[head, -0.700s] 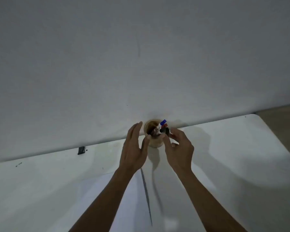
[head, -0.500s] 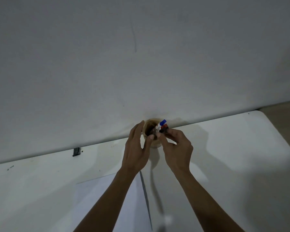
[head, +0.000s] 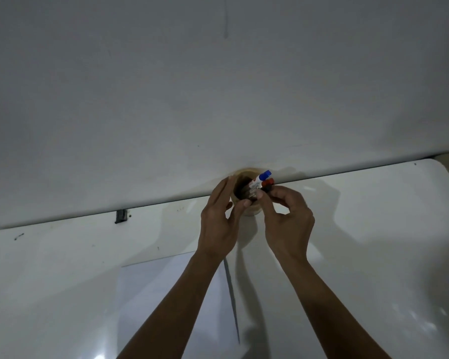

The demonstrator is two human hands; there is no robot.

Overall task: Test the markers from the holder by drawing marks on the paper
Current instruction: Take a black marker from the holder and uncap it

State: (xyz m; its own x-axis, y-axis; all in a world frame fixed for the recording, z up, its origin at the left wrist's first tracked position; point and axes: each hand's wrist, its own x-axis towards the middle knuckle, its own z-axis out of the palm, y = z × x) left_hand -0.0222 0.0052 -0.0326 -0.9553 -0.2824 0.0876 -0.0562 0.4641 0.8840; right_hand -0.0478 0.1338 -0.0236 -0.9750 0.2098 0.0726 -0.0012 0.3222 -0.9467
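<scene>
A round tan holder point(head: 252, 211) stands at the table's far edge against the wall. Markers lean out of it to the right: one with a blue cap point(head: 265, 174), one with a red cap point(head: 269, 181) and a dark one below them. My left hand point(head: 222, 221) wraps the holder's left side, thumb on its front. My right hand point(head: 285, 216) pinches the markers' barrels at the holder's mouth with thumb and fingertips. A white sheet of paper point(head: 163, 294) lies flat on the table below my left forearm.
The white table point(head: 373, 229) runs along a plain white wall point(head: 218, 86). A small dark clip point(head: 120, 216) sits at the table's far edge on the left. The table's right corner point(head: 436, 167) is rounded, with floor beyond it.
My left hand has closed in around the holder. My right hand's fingers have tightened onto the markers. The view has shifted slightly.
</scene>
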